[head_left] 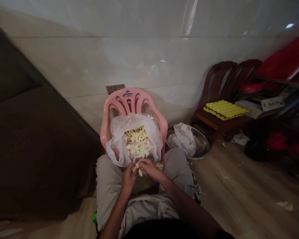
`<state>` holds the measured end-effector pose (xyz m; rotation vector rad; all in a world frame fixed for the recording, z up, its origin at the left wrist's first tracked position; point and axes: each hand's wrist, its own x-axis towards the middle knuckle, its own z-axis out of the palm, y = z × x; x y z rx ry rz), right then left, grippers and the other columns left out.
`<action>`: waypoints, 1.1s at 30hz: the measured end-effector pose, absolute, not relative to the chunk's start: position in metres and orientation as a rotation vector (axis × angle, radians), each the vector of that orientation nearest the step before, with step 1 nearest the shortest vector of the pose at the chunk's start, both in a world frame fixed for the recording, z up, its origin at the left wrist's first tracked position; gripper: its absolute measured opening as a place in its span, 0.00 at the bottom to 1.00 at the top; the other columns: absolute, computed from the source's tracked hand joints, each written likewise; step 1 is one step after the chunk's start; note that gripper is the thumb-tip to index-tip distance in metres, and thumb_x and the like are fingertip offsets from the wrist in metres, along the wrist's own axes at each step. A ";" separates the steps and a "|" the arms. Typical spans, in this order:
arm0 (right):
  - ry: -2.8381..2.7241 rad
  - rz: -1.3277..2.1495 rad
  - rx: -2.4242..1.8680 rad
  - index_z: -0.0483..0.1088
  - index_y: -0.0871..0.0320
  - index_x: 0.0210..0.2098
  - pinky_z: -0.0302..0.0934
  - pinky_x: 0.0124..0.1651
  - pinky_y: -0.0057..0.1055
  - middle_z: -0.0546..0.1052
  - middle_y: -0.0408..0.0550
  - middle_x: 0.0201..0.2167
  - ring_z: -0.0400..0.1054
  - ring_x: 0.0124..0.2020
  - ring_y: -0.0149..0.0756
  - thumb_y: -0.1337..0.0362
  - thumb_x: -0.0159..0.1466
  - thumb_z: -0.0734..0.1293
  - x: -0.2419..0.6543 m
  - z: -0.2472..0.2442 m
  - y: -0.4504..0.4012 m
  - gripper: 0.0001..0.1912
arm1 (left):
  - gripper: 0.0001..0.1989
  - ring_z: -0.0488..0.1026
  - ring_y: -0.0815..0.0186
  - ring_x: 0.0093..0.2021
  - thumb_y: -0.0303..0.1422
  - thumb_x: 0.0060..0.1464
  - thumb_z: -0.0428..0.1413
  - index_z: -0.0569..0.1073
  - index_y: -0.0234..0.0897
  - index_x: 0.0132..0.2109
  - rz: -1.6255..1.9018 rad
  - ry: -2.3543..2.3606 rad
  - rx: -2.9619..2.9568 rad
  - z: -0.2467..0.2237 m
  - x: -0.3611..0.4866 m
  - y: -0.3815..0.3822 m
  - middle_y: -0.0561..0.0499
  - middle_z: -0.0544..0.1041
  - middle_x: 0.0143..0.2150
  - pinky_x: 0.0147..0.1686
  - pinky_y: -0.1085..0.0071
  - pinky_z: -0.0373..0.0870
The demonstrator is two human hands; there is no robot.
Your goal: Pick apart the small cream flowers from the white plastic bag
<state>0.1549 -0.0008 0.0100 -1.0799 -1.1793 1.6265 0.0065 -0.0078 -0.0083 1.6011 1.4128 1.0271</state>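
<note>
Just in front of the pink chair, my two hands meet over my lap. My left hand (129, 173) is closed, its fingertips pinching a pale cream-white flower (140, 172). From the other side my right hand (149, 168) is closed on the same flower, its fingers bent over the top, so part of the flower is hidden. Beyond them, a translucent white plastic bag (117, 142) lies open on the seat of the pink plastic chair (105, 122). Inside the bag many loose cream and yellowish flowers (139, 147) are heaped. More pale pieces show below my right wrist.
A metal basin (201, 153) with a white plastic bag (183, 137) stands on the floor to the right. Farther right, a wooden chair (206, 119) carries a yellow egg tray (224, 109). A dark panel (40, 149) rises at left; a tiled wall is behind.
</note>
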 end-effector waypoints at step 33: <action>-1.691 1.158 -1.240 0.64 0.58 0.23 0.51 0.31 0.25 0.63 0.37 0.21 0.58 0.26 0.29 0.65 0.65 0.62 0.169 -0.007 0.008 0.13 | 0.22 0.75 0.60 0.31 0.49 0.49 0.55 0.79 0.34 0.37 1.149 1.508 1.356 -0.020 -0.002 0.003 0.51 0.79 0.28 0.32 0.68 0.71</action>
